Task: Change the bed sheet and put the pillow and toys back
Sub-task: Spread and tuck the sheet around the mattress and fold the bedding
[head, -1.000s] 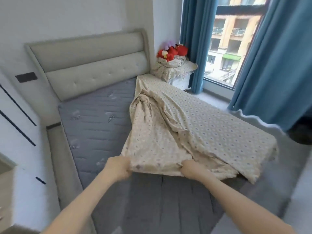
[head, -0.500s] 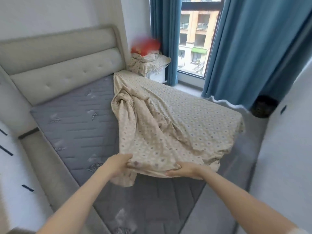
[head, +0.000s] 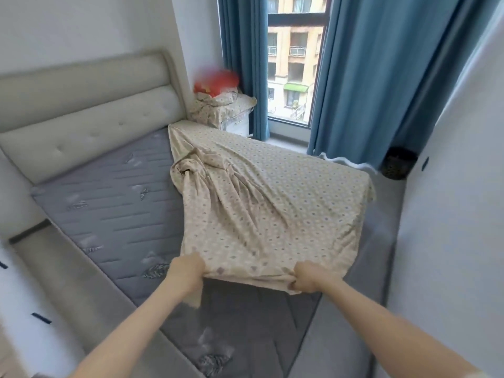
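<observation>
A beige patterned bed sheet (head: 272,208) covers the right half of the grey quilted mattress (head: 117,203), bunched in folds along its left edge. My left hand (head: 188,271) grips the sheet's near edge, and my right hand (head: 308,276) grips the same edge further right. The edge is stretched taut between them above the mattress. A pillow in matching fabric (head: 218,107) lies on a white bedside unit beyond the bed's far corner, with red plush toys (head: 218,81) on top, blurred.
A padded beige headboard (head: 87,115) stands at the back left and the bed frame's side rail (head: 71,290) runs along the left. Blue curtains (head: 362,77) flank the window. A dark basket (head: 399,166) sits on the floor by the right wall.
Both hands have drawn the sheet's near edge toward me and spread it wider, so the sheet lies flatter. My view has shifted right.
</observation>
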Demonstrator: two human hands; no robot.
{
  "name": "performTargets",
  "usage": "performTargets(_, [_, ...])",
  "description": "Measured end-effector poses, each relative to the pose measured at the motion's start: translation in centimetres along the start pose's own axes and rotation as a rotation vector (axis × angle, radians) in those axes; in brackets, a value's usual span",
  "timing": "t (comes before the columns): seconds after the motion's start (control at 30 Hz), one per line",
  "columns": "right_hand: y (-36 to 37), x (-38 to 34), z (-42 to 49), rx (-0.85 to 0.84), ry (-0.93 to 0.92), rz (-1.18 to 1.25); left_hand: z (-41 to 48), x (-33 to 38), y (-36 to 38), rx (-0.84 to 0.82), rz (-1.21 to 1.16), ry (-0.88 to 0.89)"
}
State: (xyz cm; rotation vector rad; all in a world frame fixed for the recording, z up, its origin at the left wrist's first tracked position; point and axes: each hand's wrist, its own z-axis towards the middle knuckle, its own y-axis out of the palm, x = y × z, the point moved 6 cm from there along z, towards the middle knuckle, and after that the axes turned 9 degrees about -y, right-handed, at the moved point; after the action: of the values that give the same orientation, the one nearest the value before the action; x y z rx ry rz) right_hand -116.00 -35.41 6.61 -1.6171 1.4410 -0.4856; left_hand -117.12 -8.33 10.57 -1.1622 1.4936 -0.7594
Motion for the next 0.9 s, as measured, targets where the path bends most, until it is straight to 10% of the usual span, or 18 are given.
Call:
performTargets(0.17, [3.4,-3.5,-3.7,0.099,0.117,-0.078,-3.7,-1.5,1.7,0.037,0.013,0.206])
performTargets(0.57, [9.0,-3.5,-11.7,0.256,0.321,-0.130,-13.2,1.6,6.8,-0.470,-0.470,0.263])
performTargets(0.9, [11.0,-2.0,-12.7,0.172,0.319,-0.069,-13.2,-2.1,8.5,-0.263,-0.234,0.221])
